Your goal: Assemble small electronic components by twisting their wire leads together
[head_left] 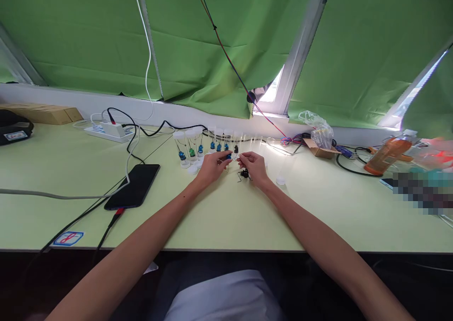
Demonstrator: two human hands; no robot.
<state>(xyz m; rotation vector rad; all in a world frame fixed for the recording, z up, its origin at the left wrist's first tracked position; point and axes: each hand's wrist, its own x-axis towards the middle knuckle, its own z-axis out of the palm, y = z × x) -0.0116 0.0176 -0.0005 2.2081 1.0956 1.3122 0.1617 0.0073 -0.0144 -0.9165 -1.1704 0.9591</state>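
My left hand [211,166] is closed in a pinch on a small blue part [228,156] with thin metal wire on it. Facing it, my right hand [255,168] pinches at the wire end beside that part; its fingertips partly hide the spot. Under the right fingers a black part [244,173] with bent metal wires lies on the table. Behind my hands stand several clear tubes [179,141] with white caps, holding blue, green and black parts on wires. One loose white cap [281,181] lies right of my right hand, another [193,170] left of my left hand.
A black phone [132,187] and cables lie at left, near a white power strip [110,131]. Along the back right are a small cardboard box [320,149] with a plastic bag [320,130] and an orange bottle [389,153]. The table's front edge [233,250] runs before me.
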